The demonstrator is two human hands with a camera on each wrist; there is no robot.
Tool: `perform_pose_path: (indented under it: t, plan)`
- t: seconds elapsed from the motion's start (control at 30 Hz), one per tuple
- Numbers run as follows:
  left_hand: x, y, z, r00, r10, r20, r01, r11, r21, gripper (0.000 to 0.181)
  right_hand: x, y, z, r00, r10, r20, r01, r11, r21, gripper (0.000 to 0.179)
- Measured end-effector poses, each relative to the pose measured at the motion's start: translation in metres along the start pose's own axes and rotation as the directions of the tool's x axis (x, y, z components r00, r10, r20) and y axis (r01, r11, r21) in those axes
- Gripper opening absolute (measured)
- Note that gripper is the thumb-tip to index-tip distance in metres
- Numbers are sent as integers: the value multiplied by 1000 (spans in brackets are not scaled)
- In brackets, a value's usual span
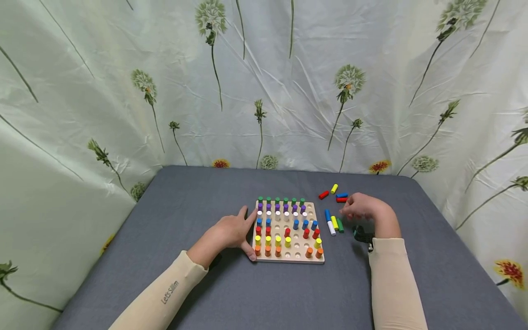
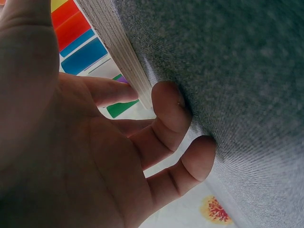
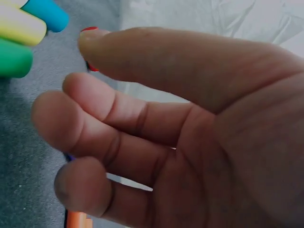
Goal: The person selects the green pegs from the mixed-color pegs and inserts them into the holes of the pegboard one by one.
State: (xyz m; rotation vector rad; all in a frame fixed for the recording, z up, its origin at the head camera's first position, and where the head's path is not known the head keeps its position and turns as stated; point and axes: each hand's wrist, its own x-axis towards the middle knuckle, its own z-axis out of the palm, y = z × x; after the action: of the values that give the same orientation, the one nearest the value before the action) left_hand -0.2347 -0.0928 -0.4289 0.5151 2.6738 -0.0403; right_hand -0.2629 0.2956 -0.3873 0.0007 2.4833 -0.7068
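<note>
A square wooden pegboard (image 1: 290, 259) holds rows of pegs in green, purple, white, blue, red, yellow and orange; round holes show between some of them. My left hand (image 1: 235, 231) spreads along the board's left side, thumb at the near corner and index finger at the far part of that edge. In the left wrist view, other fingertips (image 2: 202, 159) rest on the cloth beside the board's side (image 2: 118, 52). My right hand (image 1: 363, 206) hovers by the loose pegs, fingers loosely bent. Nothing shows between its thumb and fingers in the right wrist view.
Right of the board lie a loose blue peg (image 1: 327, 215), a white peg (image 1: 331, 228), a yellow peg (image 1: 334, 223) and a green peg (image 1: 340, 225). Farther back are red, yellow and blue pegs. A flowered curtain (image 1: 288, 91) hangs behind the grey table (image 1: 231, 293).
</note>
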Motion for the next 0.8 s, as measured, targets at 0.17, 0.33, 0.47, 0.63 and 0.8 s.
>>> perform_pose_path:
  t: [0.17,0.33,0.47,0.63,0.8]
  plan:
    - [0,0,0,1000,3,-1,-3,1000,12,145,5,4,5,998,55,21,-56,998,14,31]
    - [1,-1,0,1000,8,-4,-8,1000,5,145,10,4,9,994,95,51,-94,995,-16,31]
    - [2,-2,0,1000,10,-4,-10,1000,-5,145,15,2,11,993,102,58,-99,994,-51,30]
    - [3,-2,0,1000,4,-2,-4,1000,-4,146,20,0,15,994,96,47,-92,993,-79,29]
    - [3,-2,1,1000,7,-2,-7,1000,1,146,21,0,16,998,57,24,-55,996,-75,22]
